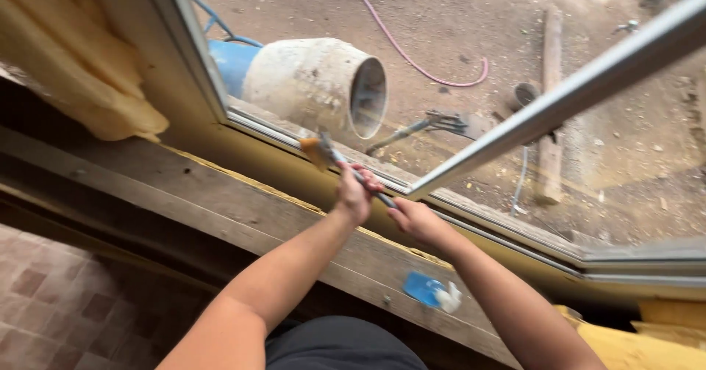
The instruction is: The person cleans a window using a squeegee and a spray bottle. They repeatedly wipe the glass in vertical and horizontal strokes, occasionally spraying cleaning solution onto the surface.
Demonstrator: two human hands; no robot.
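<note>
While both grip its handle, the scraper (321, 151) blade juts beyond the left hand (355, 193).

Both bare forearms extend forward and upward from the lower edge of the view, converging near the centre. The left hand (355, 193) sits slightly higher and further forward, its fingers curled shut in a fist with the knuckles facing up. The right hand (413, 218) lies just beside it, nearly touching, likewise closed, its wrist straight and its forearm angled inward from the right.
</note>
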